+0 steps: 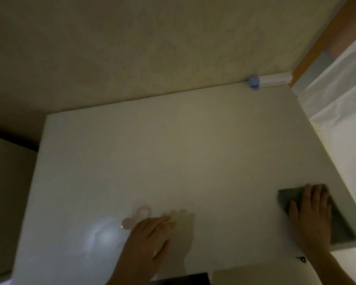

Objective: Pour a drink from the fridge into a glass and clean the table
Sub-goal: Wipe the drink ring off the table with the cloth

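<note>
A white table (pixel 173 151) fills the view in dim light. My right hand (pixel 311 217) presses flat on a dark grey cloth (pixel 290 197) at the table's right edge. Resting flat on the tabletop near the front edge is my left hand (pixel 148 241), fingers together, holding nothing. Just beyond its fingertips lies a pale pinkish spill (pixel 138 217) of two or three small puddles. No glass or drink bottle is in view.
A small blue object (pixel 254 82) sits at the table's far right corner against the wall, beside a white strip (pixel 275 79). White fabric (pixel 341 120) hangs along the right side. A bright light reflection (pixel 105 235) lies left of my left hand.
</note>
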